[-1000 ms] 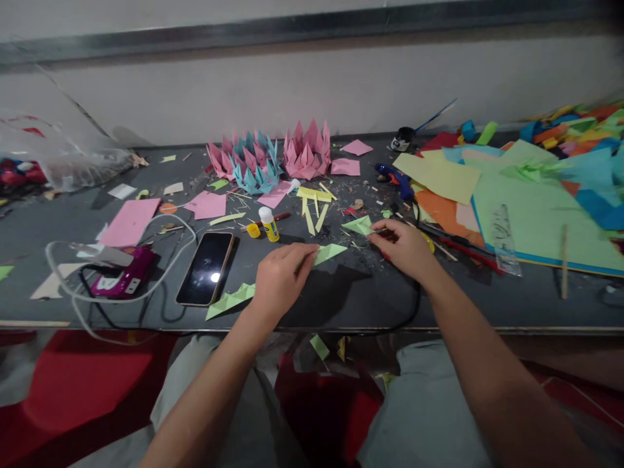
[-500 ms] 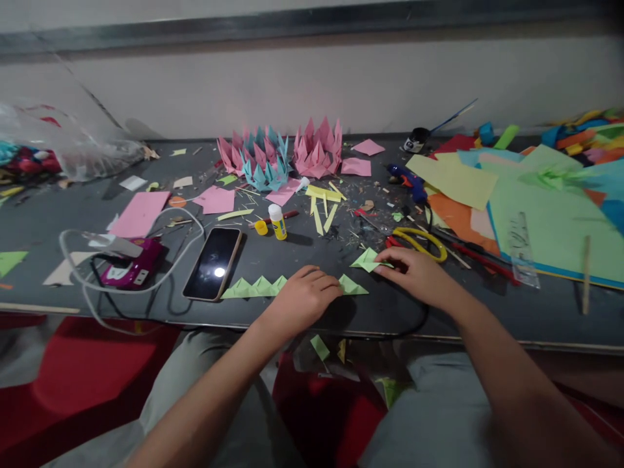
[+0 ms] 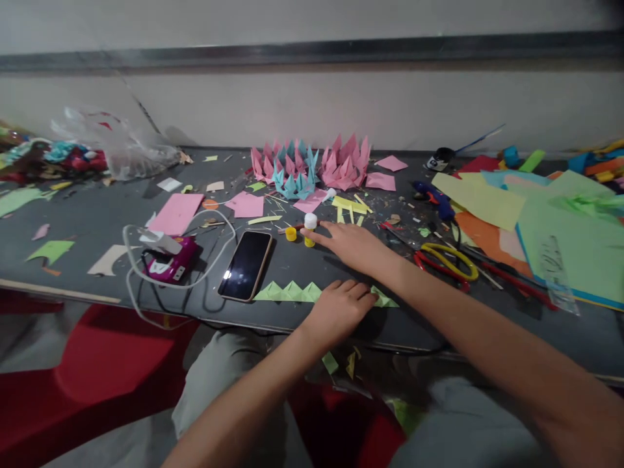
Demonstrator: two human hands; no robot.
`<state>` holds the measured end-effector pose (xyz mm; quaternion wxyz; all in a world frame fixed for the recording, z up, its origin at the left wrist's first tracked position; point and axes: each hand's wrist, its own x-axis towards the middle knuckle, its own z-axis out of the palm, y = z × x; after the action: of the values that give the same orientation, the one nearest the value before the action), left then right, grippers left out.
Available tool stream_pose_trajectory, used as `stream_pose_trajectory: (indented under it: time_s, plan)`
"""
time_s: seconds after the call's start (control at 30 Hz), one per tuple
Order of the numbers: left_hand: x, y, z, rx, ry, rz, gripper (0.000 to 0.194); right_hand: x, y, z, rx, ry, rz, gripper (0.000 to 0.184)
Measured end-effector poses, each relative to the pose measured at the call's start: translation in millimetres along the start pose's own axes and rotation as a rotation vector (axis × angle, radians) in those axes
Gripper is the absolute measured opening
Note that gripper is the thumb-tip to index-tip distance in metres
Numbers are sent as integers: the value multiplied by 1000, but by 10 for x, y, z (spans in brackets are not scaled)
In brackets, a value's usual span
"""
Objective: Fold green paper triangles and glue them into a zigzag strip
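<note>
The strip (image 3: pixel 291 292), pale green paper folded into pointed peaks, lies near the table's (image 3: pixel 302 265) front edge, three peaks showing left of the flat, open left hand (image 3: pixel 340 308) on it. The right hand (image 3: pixel 351 246) has spread fingers at one glue stick (image 3: pixel 310 222), grip hard to tell, near one yellow cap (image 3: pixel 291 234) and one phone (image 3: pixel 246 265).

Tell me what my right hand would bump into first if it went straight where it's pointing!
Your right hand would meet the glue stick first. It's right at the fingers, maybe already touching; depth is hard to tell.
</note>
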<state>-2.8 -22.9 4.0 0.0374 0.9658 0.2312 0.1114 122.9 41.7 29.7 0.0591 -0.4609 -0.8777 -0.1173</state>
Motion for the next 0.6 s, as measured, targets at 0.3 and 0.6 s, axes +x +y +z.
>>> stream_pose_trajectory:
  time_s: [0.3,0.6]
  plan:
    - [-96,-30,-146,-60,-103,-219,5,88,190,95,89,68,-33,41]
    - [-128,-79,-260,-190,66,-94,13,-975,419,-263,179,481,577,29]
